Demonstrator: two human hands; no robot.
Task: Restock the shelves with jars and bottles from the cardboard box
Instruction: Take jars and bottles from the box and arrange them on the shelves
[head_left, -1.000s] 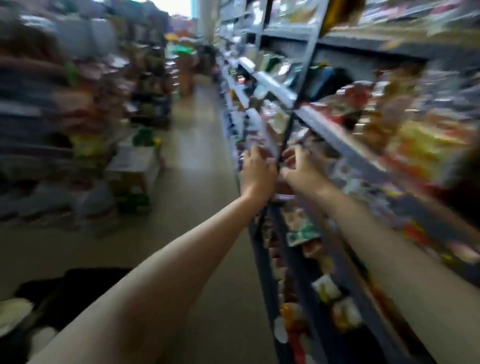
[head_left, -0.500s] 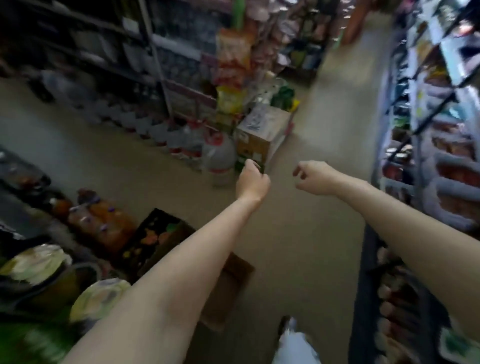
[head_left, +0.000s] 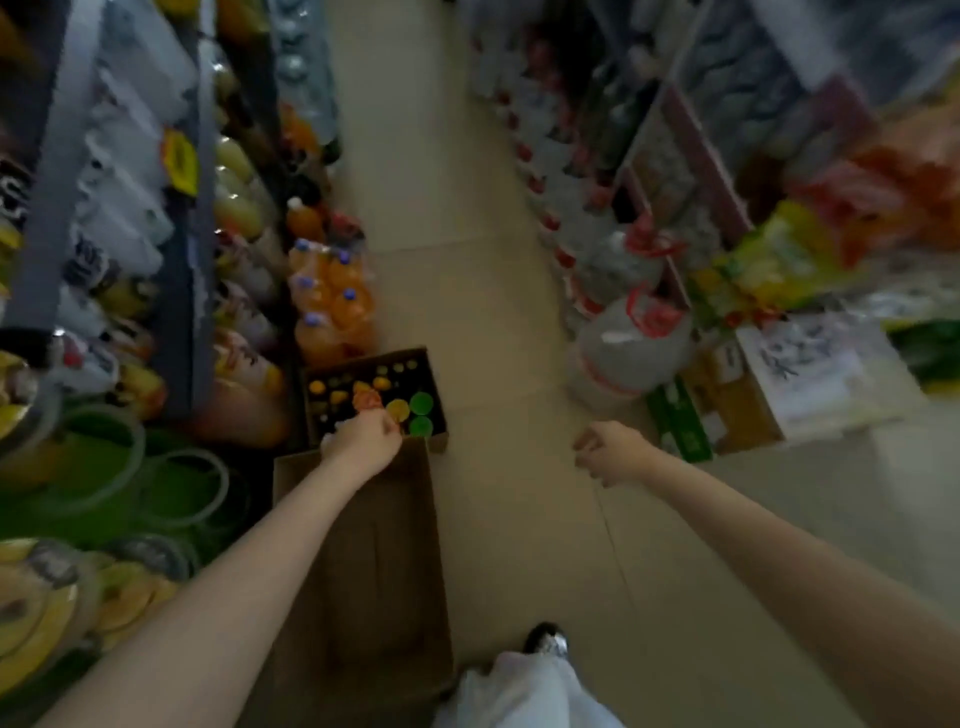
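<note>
Cardboard box (head_left: 435, 439) (lids showing) under loosely curled left hand (head_left: 363, 440); right hand (head_left: 610, 451) apart, curled, empty.

Both hands (head_left: 363, 441) (head_left: 610, 451) outstretched (loosely curled)

Bare forearms (head_left: 249, 587), white trousers (head_left: 524, 691), dark shoe (head_left: 545, 640).

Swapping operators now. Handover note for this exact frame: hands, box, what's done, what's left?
Left hand: reaching over the near edge of the open brown cardboard box on the floor, fingers loosely curled; too blurred to tell if it grips anything.
Right hand: held over the beige floor, loosely curled, holding nothing.
The box holds jars and bottles seen from above: green lids, yellow and orange lids.
Done: nothing picked up that shows.
Left: lift items out and shelve them; many remain.
</note>
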